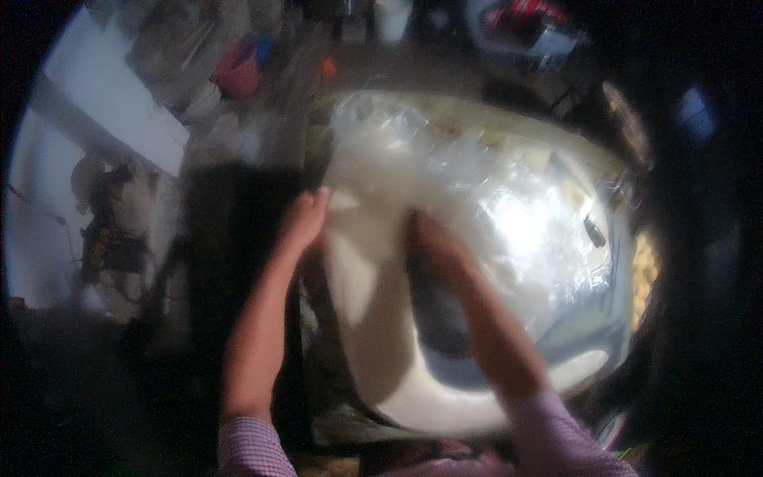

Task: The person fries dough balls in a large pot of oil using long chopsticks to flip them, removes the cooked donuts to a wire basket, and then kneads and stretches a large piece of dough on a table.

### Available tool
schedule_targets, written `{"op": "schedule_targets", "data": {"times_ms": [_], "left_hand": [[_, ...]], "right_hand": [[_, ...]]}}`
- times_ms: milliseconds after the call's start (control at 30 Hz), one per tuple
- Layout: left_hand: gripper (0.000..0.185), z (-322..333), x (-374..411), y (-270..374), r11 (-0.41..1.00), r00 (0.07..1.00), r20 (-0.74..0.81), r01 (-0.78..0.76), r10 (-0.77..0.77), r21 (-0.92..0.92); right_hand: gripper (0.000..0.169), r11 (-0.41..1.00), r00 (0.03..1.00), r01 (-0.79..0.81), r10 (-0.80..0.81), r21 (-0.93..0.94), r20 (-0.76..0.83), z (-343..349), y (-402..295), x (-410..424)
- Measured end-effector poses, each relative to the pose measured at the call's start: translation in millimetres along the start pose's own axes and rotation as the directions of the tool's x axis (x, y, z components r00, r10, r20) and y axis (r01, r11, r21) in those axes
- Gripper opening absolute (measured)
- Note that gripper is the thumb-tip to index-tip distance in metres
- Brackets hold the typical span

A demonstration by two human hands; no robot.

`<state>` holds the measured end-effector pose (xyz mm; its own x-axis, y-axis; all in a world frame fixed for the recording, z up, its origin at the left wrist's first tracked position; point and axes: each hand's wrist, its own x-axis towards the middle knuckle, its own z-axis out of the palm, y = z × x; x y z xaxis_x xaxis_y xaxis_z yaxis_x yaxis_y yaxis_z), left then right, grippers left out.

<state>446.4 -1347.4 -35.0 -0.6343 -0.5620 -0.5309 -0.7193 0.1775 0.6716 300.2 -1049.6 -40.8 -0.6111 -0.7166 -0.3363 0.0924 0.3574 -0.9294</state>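
Observation:
A broad pale sheet (381, 334), its material unclear, lies on a low table in front of me and curves round a dark grey area. Shiny clear plastic film (524, 220) covers much of the middle and right. My left hand (308, 216) is at the left edge of the pale sheet, fingers drawn together; whether it pinches the edge is not clear. Over the middle, my right hand (434, 238) reaches down by the plastic film, blurred, its fingers hidden in shadow. A small dark object (594, 231) lies on the film at the right.
A pink container (238, 73) stands on the floor at the upper left, with a white bucket (392, 19) at the top. Round yellowish items (644, 280) lie beyond the table's right edge. A basin with red contents (524, 27) is at the upper right.

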Motion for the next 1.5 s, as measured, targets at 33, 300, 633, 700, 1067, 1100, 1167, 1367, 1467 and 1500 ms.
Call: {"op": "schedule_targets", "data": {"times_ms": [33,300,633,700,1067,1100,1167,1367,1467,1500], "left_hand": [[0.081,3,-3,16,0.997,0.997,-0.071,-0.022,0.027,0.07],[0.064,50,-10,82,0.479,0.957,0.287,0.274,-0.048,-0.834],[0.067,26,74,59,0.958,0.904,-0.325,-0.238,0.279,0.162],[0.067,38,91,64,0.98,0.982,-0.167,-0.114,0.087,-0.16],[0.069,11,125,109,0.979,0.981,-0.048,-0.185,0.19,0.086],[0.069,11,122,120,0.961,0.976,-0.065,-0.193,0.209,0.196],[0.07,17,115,140,0.892,0.964,-0.089,-0.196,0.252,0.408],[0.086,47,153,131,0.943,0.987,-0.008,-0.153,0.158,-0.294],[0.077,46,166,111,0.765,0.984,-0.036,-0.157,0.173,-0.624],[0.079,43,175,103,0.714,0.978,-0.006,-0.157,0.209,-0.682]], "right_hand": [[0.042,0.965,0.978,0.183,-0.197,-0.19,-0.062,8,-10,-1],[0.039,0.884,0.967,0.162,-0.232,-0.439,-0.11,-6,-4,47],[0.037,0.933,0.988,0.06,-0.107,-0.355,-0.112,-18,-8,65],[0.036,0.927,0.984,0.065,-0.121,-0.37,-0.129,-21,-7,79],[0.034,0.925,0.948,-0.006,-0.116,-0.38,-0.297,-13,-19,111],[0.034,0.923,0.94,-0.008,-0.125,-0.385,-0.318,-13,-21,118],[0.033,0.927,0.931,-0.022,-0.118,-0.376,-0.345,-15,-16,115],[0.032,0.937,0.923,0.011,-0.144,-0.35,-0.358,-20,-6,123],[0.032,0.947,0.93,0.06,-0.167,-0.316,-0.326,-10,-21,135],[0.032,0.95,0.936,0.075,-0.172,-0.304,-0.306,-4,-25,137]]}}
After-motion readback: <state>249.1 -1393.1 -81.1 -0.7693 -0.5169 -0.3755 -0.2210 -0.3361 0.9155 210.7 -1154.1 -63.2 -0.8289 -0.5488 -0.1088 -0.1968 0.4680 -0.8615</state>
